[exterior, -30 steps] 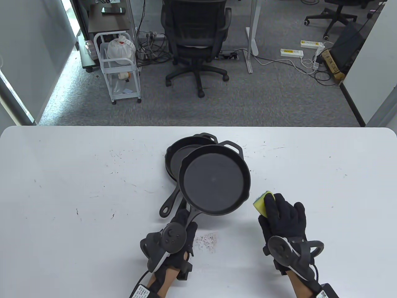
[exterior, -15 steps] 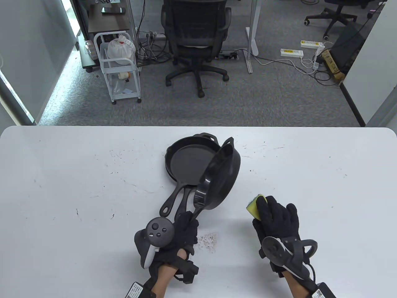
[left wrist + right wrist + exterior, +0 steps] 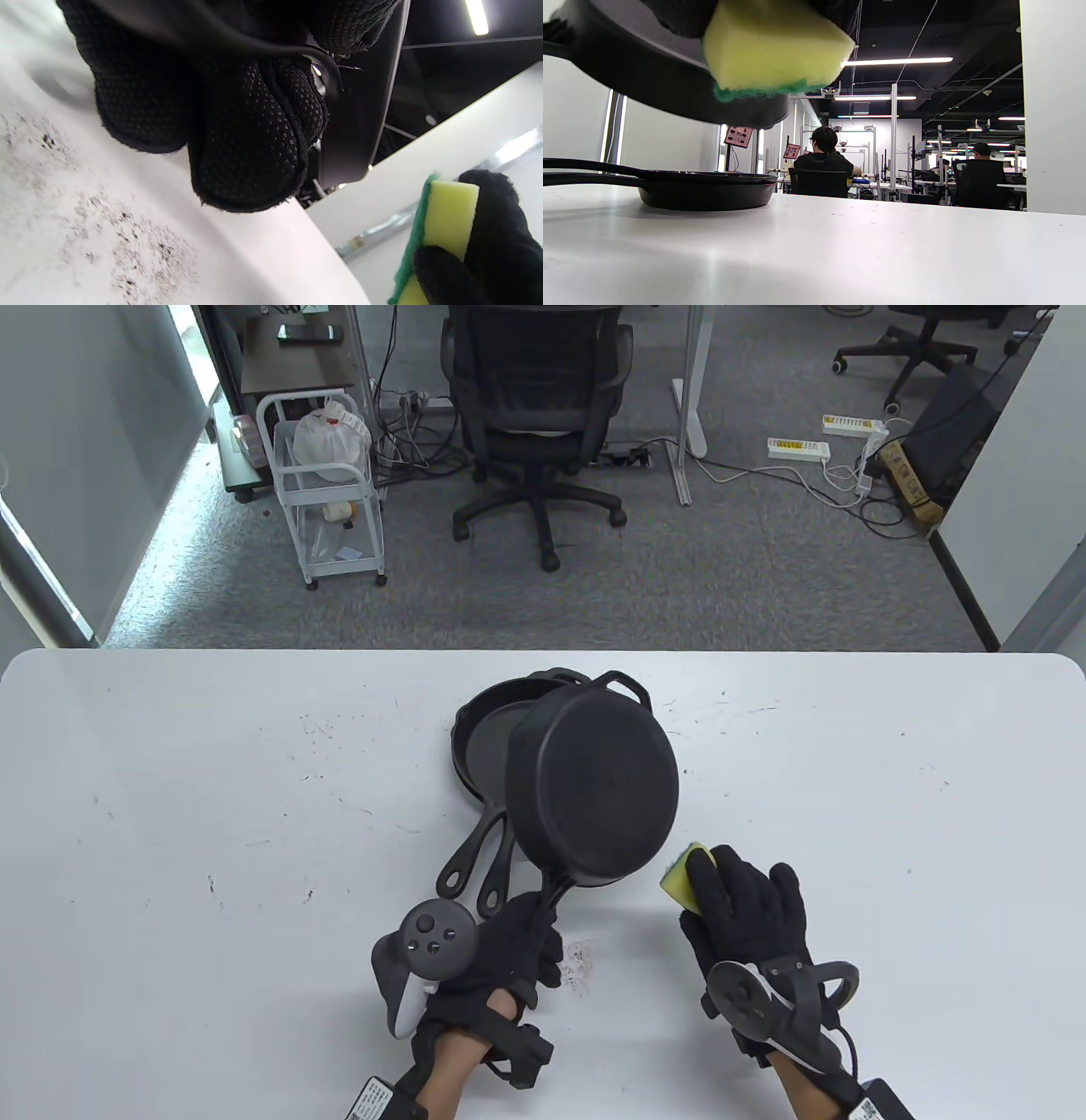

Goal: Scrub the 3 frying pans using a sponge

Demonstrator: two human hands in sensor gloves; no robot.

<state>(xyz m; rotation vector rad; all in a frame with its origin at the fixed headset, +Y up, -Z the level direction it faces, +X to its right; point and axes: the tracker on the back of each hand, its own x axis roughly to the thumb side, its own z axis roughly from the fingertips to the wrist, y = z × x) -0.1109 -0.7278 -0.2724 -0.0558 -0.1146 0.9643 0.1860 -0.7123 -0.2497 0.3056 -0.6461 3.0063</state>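
My left hand grips the handle of a black cast-iron pan, lifted off the table and turned bottom side up. Behind and under it, two more black pans lie stacked on the white table, handles pointing toward me. My right hand holds a yellow sponge with a green scouring face, close to the raised pan's near right rim. In the right wrist view the sponge sits against the lifted pan, above the stacked pans. The left wrist view shows the sponge and my curled left fingers.
Dark crumbs are scattered on the white table just right of my left hand. Beyond the table's far edge stand an office chair and a white trolley. People sit at desks far off in the right wrist view.
My left hand has rolled the lifted pan over, from inside-up through edge-on to bottom-up. My right hand with the sponge has slid left toward the pan's rim.
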